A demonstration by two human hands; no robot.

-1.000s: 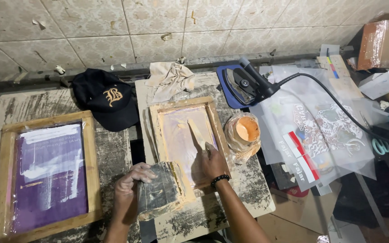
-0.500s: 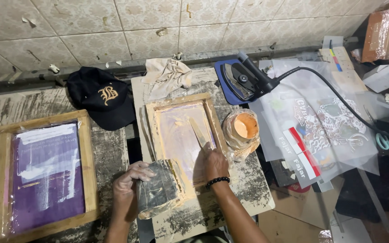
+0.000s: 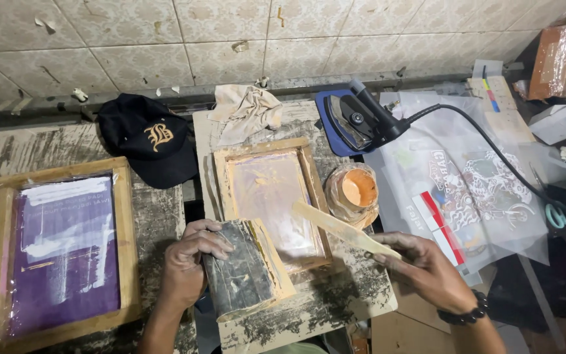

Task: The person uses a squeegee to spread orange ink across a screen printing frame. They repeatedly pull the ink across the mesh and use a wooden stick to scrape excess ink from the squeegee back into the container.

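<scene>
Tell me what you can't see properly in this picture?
Head view:
- The block: its left side is covered by the left hand.
- The stick: its near end is hidden in the right hand.
- The purple screen: the bottom edge cuts off its lower frame.

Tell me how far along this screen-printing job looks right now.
Early to midway, I'd judge. Done: the small wooden screen frame lies flat on the ink-stained board, the ink tub stands open beside it. In hand: the left hand grips a dark, ink-crusted block on the frame's near corner; the right hand holds a pale flat spatula over the frame's edge. Left: the mesh looks only faintly tinted, no ink bead visible.
</scene>
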